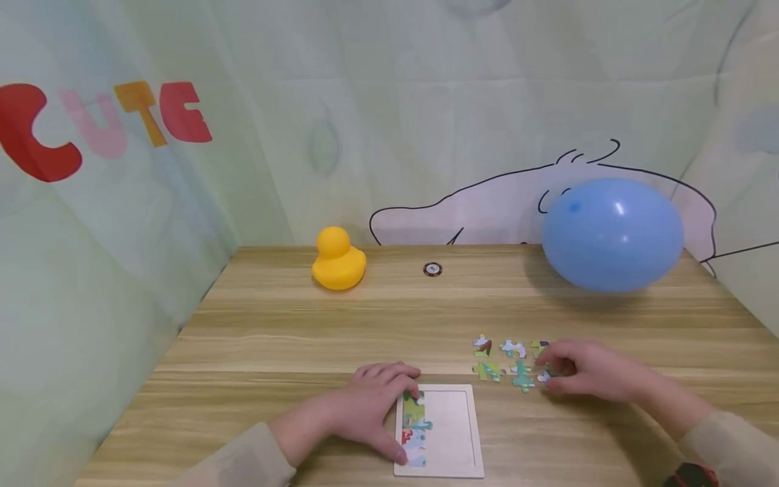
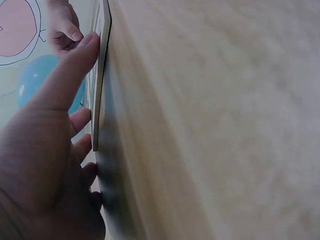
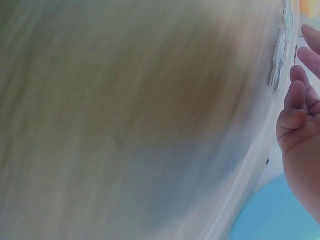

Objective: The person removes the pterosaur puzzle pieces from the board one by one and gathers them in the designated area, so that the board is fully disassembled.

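My left hand (image 1: 371, 406) rests at the left side of a white puzzle tray (image 1: 450, 433), thumb near its lower left and index finger at its upper left corner. Joined puzzle pieces (image 1: 415, 433) fill a strip along the tray's left side, partly covered by that hand. In the left wrist view, the thumb of my left hand (image 2: 55, 100) lies straight against the tray edge (image 2: 98, 100). My right hand (image 1: 590, 368) is over the right end of the loose puzzle pieces (image 1: 521, 374), thumb and index finger apart around a small piece (image 1: 544, 376) on the table.
More loose pieces (image 1: 513, 348) lie in two rows on the wooden table (image 1: 274, 352). Farther back are a yellow rubber duck (image 1: 339, 264), a round chip (image 1: 433, 269) and a large blue balloon (image 1: 613, 235). A printed curtain (image 1: 304, 122) hangs behind the table and along its sides.
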{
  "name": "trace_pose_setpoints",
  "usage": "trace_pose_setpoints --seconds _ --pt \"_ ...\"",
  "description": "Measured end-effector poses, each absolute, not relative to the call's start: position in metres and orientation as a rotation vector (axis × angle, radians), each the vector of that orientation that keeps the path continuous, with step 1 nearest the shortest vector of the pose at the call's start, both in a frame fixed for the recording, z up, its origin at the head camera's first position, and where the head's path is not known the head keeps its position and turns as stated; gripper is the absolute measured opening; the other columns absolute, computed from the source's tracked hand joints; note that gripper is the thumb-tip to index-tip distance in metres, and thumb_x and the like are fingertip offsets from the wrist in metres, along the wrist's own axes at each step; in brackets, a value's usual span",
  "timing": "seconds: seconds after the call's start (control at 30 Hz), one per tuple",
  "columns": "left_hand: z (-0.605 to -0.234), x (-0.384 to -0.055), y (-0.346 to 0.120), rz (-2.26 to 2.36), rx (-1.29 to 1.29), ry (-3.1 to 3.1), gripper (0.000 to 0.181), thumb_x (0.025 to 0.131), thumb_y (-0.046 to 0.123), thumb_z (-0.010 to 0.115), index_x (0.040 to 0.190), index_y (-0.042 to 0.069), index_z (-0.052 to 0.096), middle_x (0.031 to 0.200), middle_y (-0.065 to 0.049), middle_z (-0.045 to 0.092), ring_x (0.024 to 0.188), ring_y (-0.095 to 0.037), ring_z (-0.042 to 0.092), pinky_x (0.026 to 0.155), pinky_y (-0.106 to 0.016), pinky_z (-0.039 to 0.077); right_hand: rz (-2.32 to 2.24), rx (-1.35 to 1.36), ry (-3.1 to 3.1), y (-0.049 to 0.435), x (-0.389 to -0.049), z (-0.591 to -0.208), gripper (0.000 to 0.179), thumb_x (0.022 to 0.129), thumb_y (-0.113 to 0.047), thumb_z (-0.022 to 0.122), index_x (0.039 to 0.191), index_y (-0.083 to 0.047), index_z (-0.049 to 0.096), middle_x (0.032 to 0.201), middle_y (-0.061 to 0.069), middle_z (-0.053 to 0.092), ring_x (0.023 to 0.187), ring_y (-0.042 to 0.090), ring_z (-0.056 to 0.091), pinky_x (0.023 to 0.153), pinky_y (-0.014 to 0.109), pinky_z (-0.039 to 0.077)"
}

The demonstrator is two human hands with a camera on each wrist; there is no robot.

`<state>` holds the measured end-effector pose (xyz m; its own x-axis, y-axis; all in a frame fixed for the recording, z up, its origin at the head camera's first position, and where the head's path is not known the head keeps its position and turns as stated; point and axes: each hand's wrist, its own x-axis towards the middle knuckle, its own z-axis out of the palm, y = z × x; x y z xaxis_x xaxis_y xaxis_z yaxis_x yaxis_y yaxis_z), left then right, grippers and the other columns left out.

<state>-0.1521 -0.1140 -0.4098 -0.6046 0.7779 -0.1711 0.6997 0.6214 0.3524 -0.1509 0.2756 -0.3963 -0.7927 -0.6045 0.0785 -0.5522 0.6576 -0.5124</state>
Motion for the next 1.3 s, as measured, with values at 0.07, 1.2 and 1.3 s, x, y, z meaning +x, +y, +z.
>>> trace_pose_setpoints --seconds 0.07,1.2,1.3 --pt "-0.41 -0.152 -0.114 0.385 1.179 2.534 0.069 0.07 0.069 0.064 0.121 0.028 0.044 0.148 0.005 0.027 0.135 -0.024 0.024 0.108 -0.05 0.017 -0.808 -0.958 2.761 0.269 -0.15 -0.395 0.023 0.085 -0.034 0.068 0.103 -0.021 0.064 0.08 -0.015 0.049 0.072 0.0 0.046 0.062 0.022 0.041" --pt "-0.417 -0.148 -0.12 0.58 1.182 2.58 0.039 0.077 0.054 0.068 0.102 0.03 0.05 0.142 0.004 0.038 0.133 -0.023 0.029 0.109 -0.049 0.018 -0.813 -1.068 2.559 0.156 -0.154 -0.403 0.023 0.084 -0.03 0.068 0.106 -0.022 0.065 0.084 -0.013 0.052 0.074 0.003 0.049 0.067 0.022 0.043" --pt "-0.417 -0.147 -0.12 0.581 1.174 2.582 0.039 0.077 0.054 0.068 0.102 0.031 0.05 0.142 0.004 0.038 0.133 -0.023 0.029 0.108 -0.049 0.019 -0.789 -1.028 2.603 0.149 -0.154 -0.404 0.026 0.083 -0.033 0.068 0.108 -0.024 0.065 0.086 -0.013 0.05 0.076 0.004 0.048 0.067 0.022 0.043"
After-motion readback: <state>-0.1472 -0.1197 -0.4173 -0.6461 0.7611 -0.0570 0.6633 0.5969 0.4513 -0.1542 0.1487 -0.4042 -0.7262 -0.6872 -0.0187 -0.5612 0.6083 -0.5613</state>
